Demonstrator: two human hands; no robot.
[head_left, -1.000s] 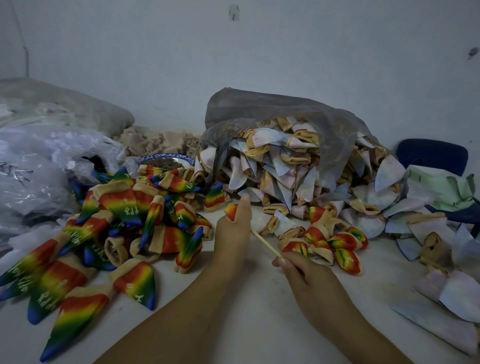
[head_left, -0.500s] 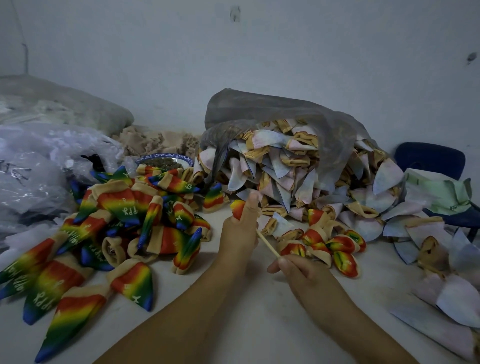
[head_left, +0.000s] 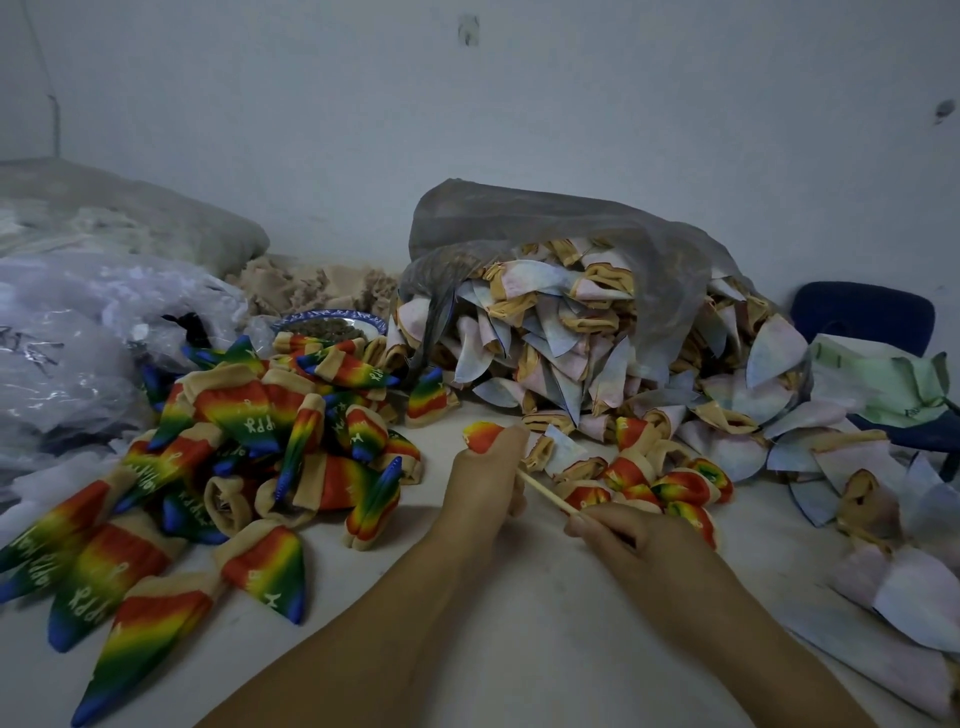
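Note:
My left hand (head_left: 485, 483) grips a small rainbow fabric cone (head_left: 480, 435), whose red-orange tip pokes out above the fingers. My right hand (head_left: 628, 540) pinches a thin wooden stick (head_left: 548, 492) that runs up-left into the piece held by the left hand. Both hands hover over the white table (head_left: 519, 613), near its middle. How far the stick goes inside the cone is hidden by my fingers.
A heap of turned rainbow cones (head_left: 234, 467) lies left. A grey plastic bag (head_left: 571, 249) spills pale inside-out pieces (head_left: 571, 353) behind the hands, with a few rainbow ones (head_left: 670, 483) beside my right hand. Clear plastic bags (head_left: 78, 353), a blue-rimmed dish (head_left: 330, 325) and a blue chair (head_left: 862, 317) stand farther off.
The left hand has shifted slightly and the cone's tip shows a bit more above the fingers; the right hand keeps the stick pushed into it.

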